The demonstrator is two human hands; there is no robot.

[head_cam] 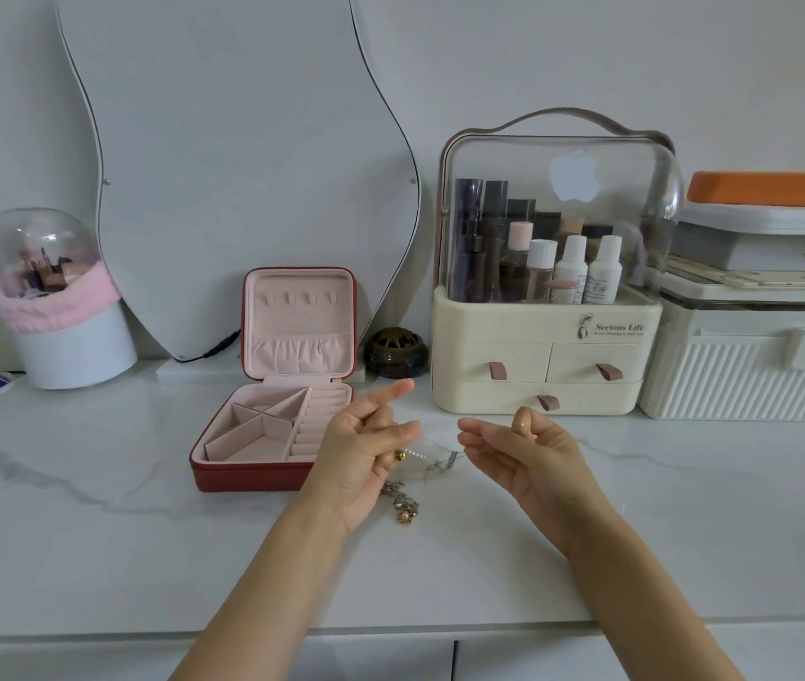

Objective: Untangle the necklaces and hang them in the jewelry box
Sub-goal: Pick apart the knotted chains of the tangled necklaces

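Between my fingers (393,437) a thin chain (440,447) is stretched, left hand (366,459) pinching the gold-beaded end, right hand (513,449) curled on the other. Pull harder and I judge the knot tightens or a link snaps. More necklaces (403,498) lie on the table (96,508) at six o'clock; the open box (270,435) sits at nine o'clock.

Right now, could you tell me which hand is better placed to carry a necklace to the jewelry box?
Left, probably. The left hand hovers beside the open jewelry box and already holds the tangled necklaces; the right hand is farther away.
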